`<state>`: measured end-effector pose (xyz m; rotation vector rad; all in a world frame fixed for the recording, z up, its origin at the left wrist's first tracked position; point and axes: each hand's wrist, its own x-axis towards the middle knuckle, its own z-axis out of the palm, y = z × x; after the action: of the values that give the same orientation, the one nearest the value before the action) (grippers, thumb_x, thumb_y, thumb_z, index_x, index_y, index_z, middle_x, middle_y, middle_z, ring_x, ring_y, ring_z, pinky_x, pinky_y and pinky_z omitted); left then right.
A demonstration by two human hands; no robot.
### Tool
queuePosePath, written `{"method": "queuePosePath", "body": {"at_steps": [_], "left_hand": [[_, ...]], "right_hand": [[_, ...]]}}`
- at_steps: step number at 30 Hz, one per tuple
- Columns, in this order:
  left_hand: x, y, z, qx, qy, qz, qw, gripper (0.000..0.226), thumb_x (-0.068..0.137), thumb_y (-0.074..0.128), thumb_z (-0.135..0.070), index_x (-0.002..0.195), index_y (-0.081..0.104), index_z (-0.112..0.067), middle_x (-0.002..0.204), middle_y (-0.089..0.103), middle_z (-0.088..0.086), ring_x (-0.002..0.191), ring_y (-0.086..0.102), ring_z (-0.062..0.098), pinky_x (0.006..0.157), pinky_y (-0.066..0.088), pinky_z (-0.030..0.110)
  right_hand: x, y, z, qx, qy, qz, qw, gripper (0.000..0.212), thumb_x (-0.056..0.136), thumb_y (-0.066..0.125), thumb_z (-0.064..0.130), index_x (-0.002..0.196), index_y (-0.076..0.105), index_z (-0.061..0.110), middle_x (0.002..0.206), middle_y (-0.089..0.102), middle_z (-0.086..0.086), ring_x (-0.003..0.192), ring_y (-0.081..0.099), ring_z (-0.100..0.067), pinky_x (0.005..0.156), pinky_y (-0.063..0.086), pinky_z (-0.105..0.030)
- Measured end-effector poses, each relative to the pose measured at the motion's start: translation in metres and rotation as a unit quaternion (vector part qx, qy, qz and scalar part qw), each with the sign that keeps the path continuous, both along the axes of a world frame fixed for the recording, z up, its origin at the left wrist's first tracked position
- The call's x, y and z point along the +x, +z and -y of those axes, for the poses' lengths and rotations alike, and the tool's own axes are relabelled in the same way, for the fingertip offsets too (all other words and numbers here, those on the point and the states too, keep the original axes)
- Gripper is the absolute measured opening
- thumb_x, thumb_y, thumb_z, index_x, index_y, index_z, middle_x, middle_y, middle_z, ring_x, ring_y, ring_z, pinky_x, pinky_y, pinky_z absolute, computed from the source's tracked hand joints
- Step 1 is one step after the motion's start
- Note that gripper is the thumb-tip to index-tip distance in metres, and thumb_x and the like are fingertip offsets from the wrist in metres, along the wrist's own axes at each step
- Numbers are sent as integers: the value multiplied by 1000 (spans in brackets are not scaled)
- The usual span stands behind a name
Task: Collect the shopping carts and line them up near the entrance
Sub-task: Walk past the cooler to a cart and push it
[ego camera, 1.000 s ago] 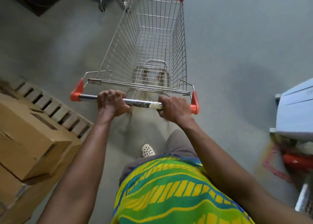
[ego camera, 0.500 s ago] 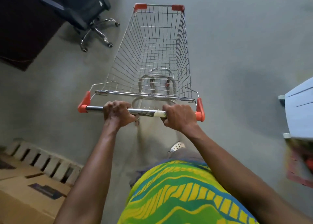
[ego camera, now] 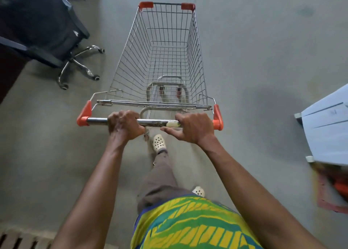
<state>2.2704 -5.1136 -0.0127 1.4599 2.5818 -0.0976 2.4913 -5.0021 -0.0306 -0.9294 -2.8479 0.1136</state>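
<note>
Pushing: your left hand (ego camera: pixel 125 125) and right hand (ego camera: pixel 194 129) curl their fingers round the handle bar (ego camera: pixel 154 122), spread apart to steer the shopping cart (ego camera: pixel 131 56) straight.
Clearance: office chair (ego camera: pixel 56 32) nearby, left.

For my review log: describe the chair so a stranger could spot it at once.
Find the cart in mid-frame on the grey floor. The chair stands to its left, apart from it. It alone is dark, on a chrome star base with castors.
</note>
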Motion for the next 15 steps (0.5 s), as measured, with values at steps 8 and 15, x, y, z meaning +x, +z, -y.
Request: {"method": "queuePosePath", "body": {"at_steps": [8,15], "left_hand": [[-99,-7,-177,30,-48,-1,998,18,67,69,-37,73,71,-20,58,49,-7,61,46,21,71,32,30],[-184,3,-322,-28,-151,43,987,21,81,64,-43,94,74,-29,76,67,-5,69,58,18,65,36,28]], "right_hand": [[-95,-1,-161,-17,-98,13,995,75,90,25,87,61,48,23,55,58,3,53,59,-22,51,34,-29],[-160,10,-299,-82,-153,28,984,79,90,22,89,51,41,23,54,55,6,56,58,-18,56,41,-28]]}}
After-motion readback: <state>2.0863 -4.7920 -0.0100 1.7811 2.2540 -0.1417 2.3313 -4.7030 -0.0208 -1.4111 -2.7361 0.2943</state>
